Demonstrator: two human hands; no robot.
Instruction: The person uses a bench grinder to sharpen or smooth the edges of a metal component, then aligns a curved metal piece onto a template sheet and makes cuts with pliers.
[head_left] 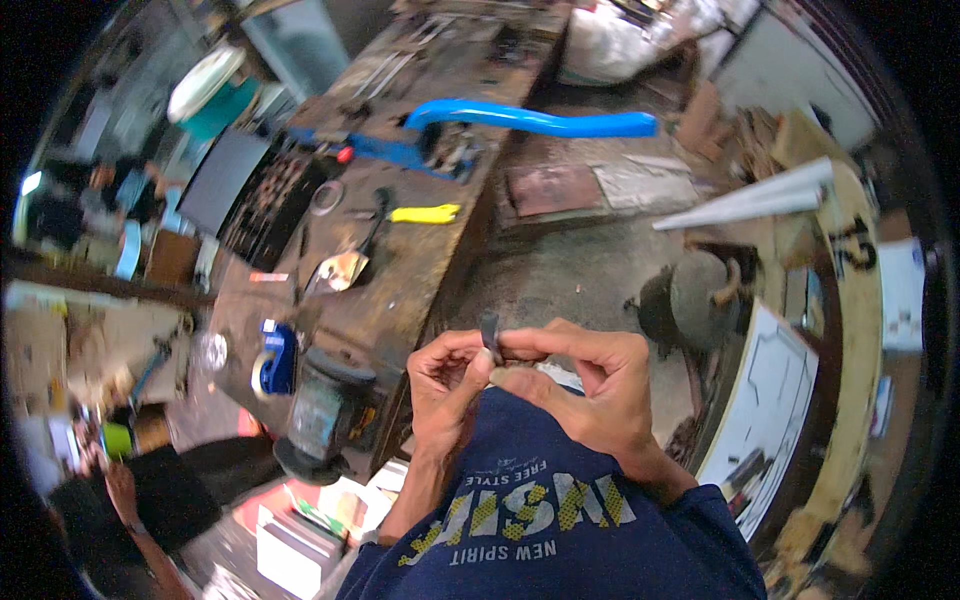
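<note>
In front of my chest, both hands meet at a small dark grey strip whose upper end sticks up between the fingertips. My left hand pinches it between thumb and fingers. From the other side my right hand pinches the same piece, thumb below and index finger stretched along it. The lower part of the strip is hidden by my fingers, and its exact kind does not show. A wooden workbench stands left of my hands, bearing a yellow-handled tool and a blue tape dispenser.
A bent blue tube juts over the bench edge beside a blue vise. A bench grinder stands nearby. To the right are a round metal block and a white board. Another person's arm shows lower left.
</note>
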